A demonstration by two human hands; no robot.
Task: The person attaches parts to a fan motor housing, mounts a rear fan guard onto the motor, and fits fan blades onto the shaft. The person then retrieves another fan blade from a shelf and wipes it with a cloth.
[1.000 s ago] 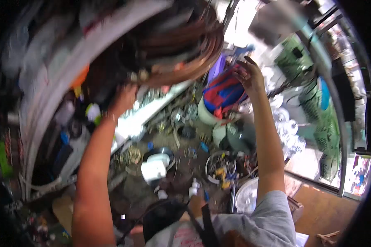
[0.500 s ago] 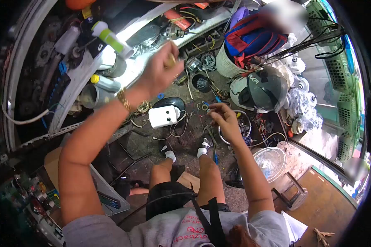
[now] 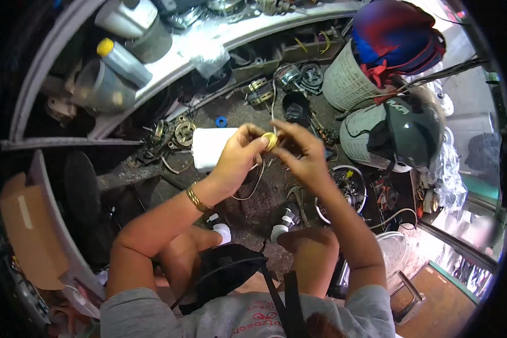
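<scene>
In the middle of the view, my left hand point(image 3: 239, 155) pinches a small round yellow tape roll point(image 3: 271, 141) between thumb and fingers. My right hand point(image 3: 305, 153) meets it from the other side, curled fingers and thumb closing on the roll's edge; a loose end cannot be made out. Behind my left hand, partly covered by it, lies a white box-shaped casing point(image 3: 211, 147) on the floor. A thin pale wire point(image 3: 259, 181) loops out below my hands.
On the floor lie a blue ring point(image 3: 221, 121), metal motor parts point(image 3: 185, 133) and a black cup-like part point(image 3: 296, 107). A white basket point(image 3: 343, 79) with a blue-red bag and a dark helmet point(image 3: 414, 132) stand right. A shelf point(image 3: 231, 42) crosses the back; a cardboard box point(image 3: 31, 231) is left.
My left hand has come down from above the shelf with the yellow roll. My right hand has moved slightly to meet it. The view has shifted closer to the floor.
</scene>
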